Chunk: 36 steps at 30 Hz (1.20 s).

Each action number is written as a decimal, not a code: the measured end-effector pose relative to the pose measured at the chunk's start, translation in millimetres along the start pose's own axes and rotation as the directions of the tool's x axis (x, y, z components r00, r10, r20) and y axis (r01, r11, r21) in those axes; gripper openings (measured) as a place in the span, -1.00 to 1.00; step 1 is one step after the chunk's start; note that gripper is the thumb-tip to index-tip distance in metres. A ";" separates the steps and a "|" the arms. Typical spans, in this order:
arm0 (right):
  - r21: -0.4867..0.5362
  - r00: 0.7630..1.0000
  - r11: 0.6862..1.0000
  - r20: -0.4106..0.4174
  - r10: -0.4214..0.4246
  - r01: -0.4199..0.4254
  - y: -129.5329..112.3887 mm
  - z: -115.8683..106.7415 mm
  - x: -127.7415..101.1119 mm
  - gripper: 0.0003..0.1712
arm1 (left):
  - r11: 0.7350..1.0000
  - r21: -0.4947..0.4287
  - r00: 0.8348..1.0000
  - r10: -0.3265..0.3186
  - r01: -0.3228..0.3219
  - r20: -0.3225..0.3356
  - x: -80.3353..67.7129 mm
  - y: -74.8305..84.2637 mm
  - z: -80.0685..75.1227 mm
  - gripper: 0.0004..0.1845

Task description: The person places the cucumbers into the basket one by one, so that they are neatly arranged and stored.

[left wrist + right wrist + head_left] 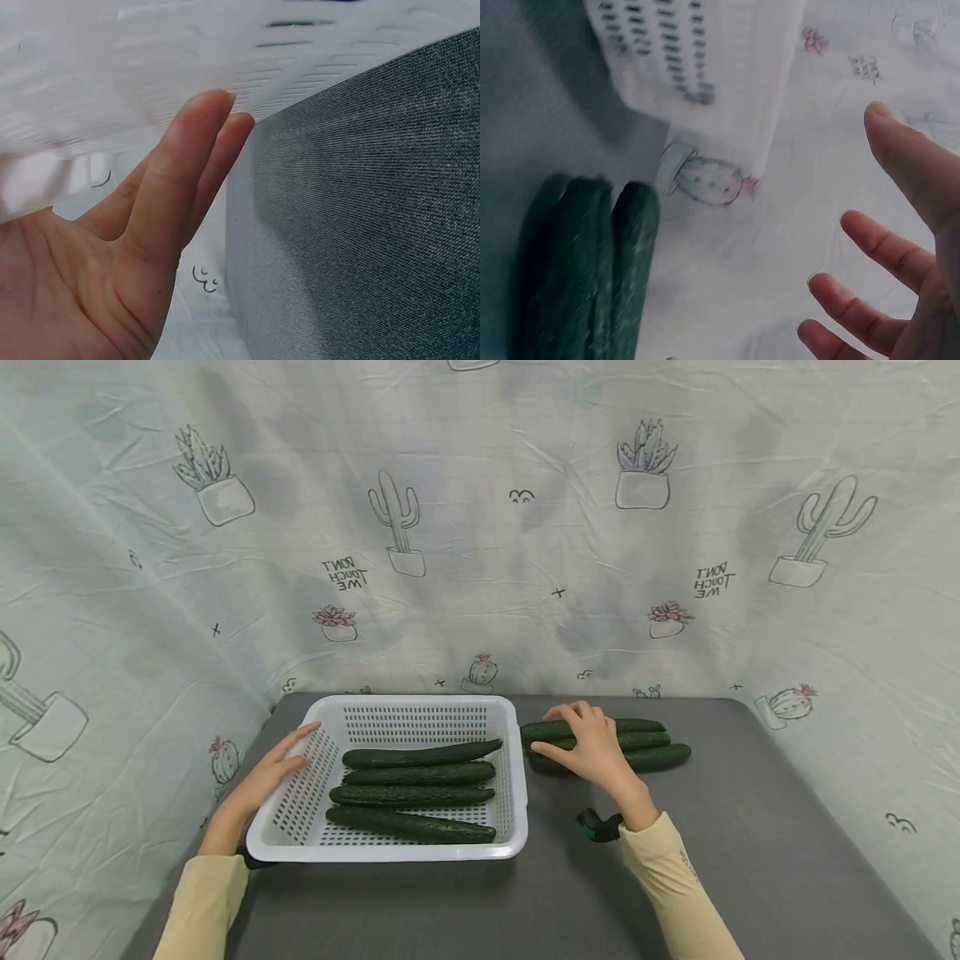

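Note:
A white slotted plastic basket (386, 853) holds several long dark green cucumbers (412, 795), lying crosswise side by side. At its left end my left hand (258, 785) rests on the rim, thumb and a finger over the top. The left wrist view has other fingers (172, 180) of that hand extended along the basket's outer wall. To the right of the basket, three cucumbers (660, 757) lie together on the table. My right hand (596, 747) hovers over their left part, fingers spread; in the right wrist view these fingers (885, 251) stand apart from the cucumbers (574, 262), holding nothing.
A dark grey cloth surface (750, 827) covers the table. Pale curtains printed with cacti (480, 568) hang behind it and along both sides. A dark strap (598, 825) shows at my right wrist.

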State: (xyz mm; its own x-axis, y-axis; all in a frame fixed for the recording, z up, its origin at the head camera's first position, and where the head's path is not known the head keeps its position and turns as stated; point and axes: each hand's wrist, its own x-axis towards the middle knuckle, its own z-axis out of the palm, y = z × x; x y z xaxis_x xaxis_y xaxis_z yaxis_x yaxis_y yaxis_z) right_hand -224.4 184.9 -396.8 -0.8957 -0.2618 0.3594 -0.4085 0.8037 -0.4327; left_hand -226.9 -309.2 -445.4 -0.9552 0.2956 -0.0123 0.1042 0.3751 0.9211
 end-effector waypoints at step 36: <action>-0.021 0.974 0.984 0.135 0.180 -0.179 126.0 6.7 -38.9 -0.58 | 1.000 -0.015 1.000 -0.006 0.007 0.002 1.8 -0.9 -1.8 -0.39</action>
State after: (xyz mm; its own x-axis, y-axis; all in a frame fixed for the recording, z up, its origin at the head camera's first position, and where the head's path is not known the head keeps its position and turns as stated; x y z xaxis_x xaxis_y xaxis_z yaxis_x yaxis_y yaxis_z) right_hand -242.2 292.8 -470.9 -0.9700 -0.1825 0.1604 -0.2378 0.8484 -0.4730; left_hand -229.2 -310.5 -445.6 -0.9554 0.2946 -0.0189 0.0938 0.3638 0.9267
